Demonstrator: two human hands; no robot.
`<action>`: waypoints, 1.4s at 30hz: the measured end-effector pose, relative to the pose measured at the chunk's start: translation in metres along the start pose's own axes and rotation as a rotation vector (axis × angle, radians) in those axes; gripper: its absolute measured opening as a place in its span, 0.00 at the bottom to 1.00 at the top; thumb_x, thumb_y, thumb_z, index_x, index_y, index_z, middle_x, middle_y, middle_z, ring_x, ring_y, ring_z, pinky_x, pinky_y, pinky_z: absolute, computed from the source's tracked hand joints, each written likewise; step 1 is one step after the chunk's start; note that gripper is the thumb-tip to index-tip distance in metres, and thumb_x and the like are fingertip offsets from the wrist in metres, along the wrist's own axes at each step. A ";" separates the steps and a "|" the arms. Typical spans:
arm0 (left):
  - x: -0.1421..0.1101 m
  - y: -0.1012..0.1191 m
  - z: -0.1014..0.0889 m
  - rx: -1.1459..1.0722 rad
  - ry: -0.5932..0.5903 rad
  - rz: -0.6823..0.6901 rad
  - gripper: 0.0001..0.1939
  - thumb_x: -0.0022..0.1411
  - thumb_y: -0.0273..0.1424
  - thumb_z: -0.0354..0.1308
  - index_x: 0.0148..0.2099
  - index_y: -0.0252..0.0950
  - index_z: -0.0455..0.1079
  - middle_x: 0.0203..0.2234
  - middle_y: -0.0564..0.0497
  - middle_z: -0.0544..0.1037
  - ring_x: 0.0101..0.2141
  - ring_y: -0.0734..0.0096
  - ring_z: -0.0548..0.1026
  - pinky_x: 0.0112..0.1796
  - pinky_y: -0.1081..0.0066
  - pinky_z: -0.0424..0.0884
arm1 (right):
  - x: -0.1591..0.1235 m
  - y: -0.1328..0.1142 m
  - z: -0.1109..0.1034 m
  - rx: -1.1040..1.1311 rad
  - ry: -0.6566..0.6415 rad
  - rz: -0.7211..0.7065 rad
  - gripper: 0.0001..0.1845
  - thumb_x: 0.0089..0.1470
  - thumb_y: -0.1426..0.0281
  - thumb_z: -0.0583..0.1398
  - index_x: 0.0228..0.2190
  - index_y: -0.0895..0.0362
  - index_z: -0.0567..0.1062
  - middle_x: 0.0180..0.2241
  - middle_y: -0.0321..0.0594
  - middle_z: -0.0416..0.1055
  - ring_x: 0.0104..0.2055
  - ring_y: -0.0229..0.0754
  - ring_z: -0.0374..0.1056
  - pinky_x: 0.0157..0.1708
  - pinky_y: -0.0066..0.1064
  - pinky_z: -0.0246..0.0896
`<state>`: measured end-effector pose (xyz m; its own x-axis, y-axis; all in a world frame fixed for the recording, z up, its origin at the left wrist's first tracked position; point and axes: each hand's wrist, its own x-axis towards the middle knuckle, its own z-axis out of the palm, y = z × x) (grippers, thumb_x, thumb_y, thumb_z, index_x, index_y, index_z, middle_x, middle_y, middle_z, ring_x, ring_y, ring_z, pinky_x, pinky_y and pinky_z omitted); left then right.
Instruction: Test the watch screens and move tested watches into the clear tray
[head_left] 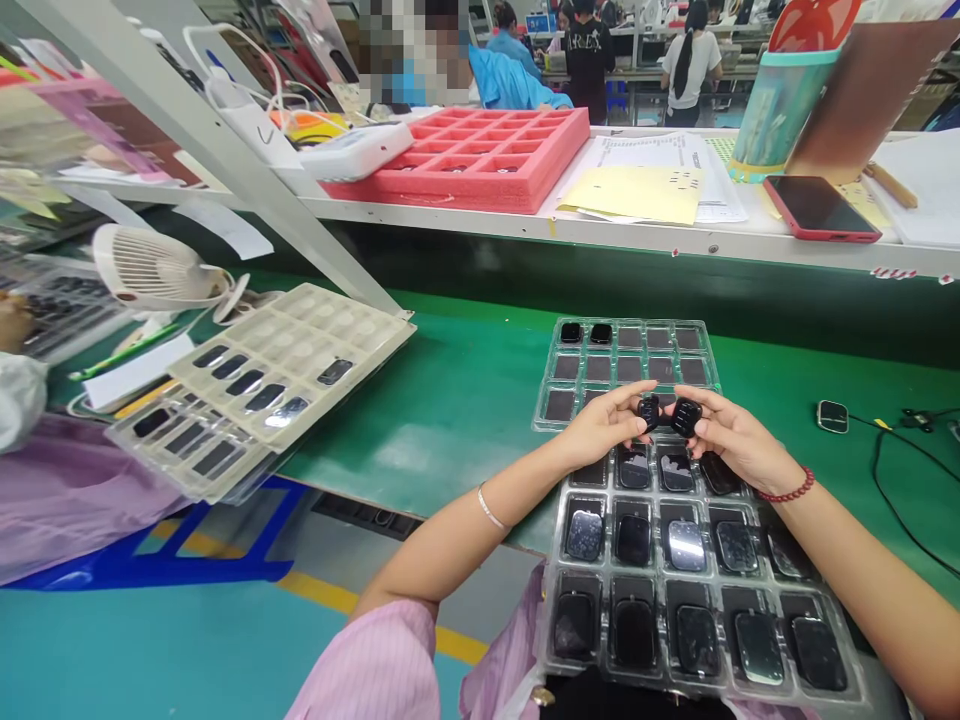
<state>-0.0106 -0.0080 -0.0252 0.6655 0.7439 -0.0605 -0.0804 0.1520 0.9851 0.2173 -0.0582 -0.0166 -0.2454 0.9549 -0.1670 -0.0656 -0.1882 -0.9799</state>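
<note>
My left hand (611, 425) is closed on a small black watch case (648, 411), pinched between thumb and fingers. Close beside it, my right hand (731, 438) grips another black watch case (685, 416) the same way. Both hands are above a clear plastic tray (645, 585) whose pockets hold several dark watch-shaped pieces, some with shiny faces. Behind the hands lies a second clear tray (710, 350) on the green bench. Two black watch pieces (600, 333) sit in its far left pockets; the other visible pockets show flat grey-brown bottoms.
At left, stacked beige trays (352, 310) with dark pieces jut over the bench edge, near a white fan (154, 265). A watch piece (832, 416) and black cable (877, 470) lie at right. The shelf holds a pink foam tray (551, 165) and a phone (821, 208).
</note>
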 end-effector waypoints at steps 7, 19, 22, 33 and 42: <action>-0.001 -0.002 0.000 0.022 -0.046 0.018 0.31 0.57 0.39 0.64 0.60 0.39 0.62 0.39 0.48 0.71 0.27 0.76 0.73 0.30 0.73 0.69 | 0.000 0.004 -0.003 -0.071 -0.078 -0.031 0.24 0.52 0.65 0.66 0.51 0.53 0.73 0.49 0.44 0.73 0.29 0.35 0.66 0.26 0.28 0.67; 0.000 -0.008 -0.002 0.002 -0.070 0.015 0.29 0.56 0.38 0.65 0.58 0.39 0.62 0.41 0.47 0.71 0.29 0.77 0.72 0.31 0.70 0.71 | 0.002 0.004 -0.004 -0.105 -0.106 -0.018 0.23 0.52 0.66 0.66 0.51 0.52 0.73 0.46 0.42 0.74 0.26 0.32 0.65 0.24 0.26 0.68; -0.001 -0.007 -0.002 0.005 -0.072 0.011 0.28 0.57 0.38 0.65 0.57 0.39 0.62 0.41 0.48 0.70 0.29 0.77 0.72 0.32 0.70 0.71 | 0.002 0.003 -0.003 -0.113 -0.108 -0.017 0.23 0.52 0.66 0.66 0.51 0.52 0.73 0.45 0.42 0.74 0.25 0.32 0.64 0.24 0.26 0.68; 0.000 -0.006 -0.001 0.004 -0.068 0.016 0.27 0.56 0.37 0.65 0.55 0.37 0.63 0.41 0.48 0.71 0.28 0.78 0.72 0.31 0.70 0.72 | 0.001 0.002 -0.002 -0.136 -0.108 -0.019 0.23 0.52 0.66 0.66 0.50 0.54 0.72 0.48 0.43 0.72 0.23 0.30 0.64 0.24 0.27 0.67; 0.000 -0.007 0.001 0.023 -0.022 0.007 0.24 0.58 0.36 0.63 0.55 0.36 0.64 0.43 0.45 0.72 0.29 0.75 0.75 0.32 0.70 0.72 | 0.000 0.005 -0.001 -0.113 -0.068 0.016 0.25 0.53 0.66 0.65 0.53 0.54 0.71 0.40 0.42 0.76 0.28 0.37 0.73 0.32 0.32 0.73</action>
<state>-0.0098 -0.0097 -0.0316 0.6811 0.7305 -0.0504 -0.0684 0.1319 0.9889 0.2181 -0.0589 -0.0213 -0.3108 0.9335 -0.1788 0.0475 -0.1727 -0.9838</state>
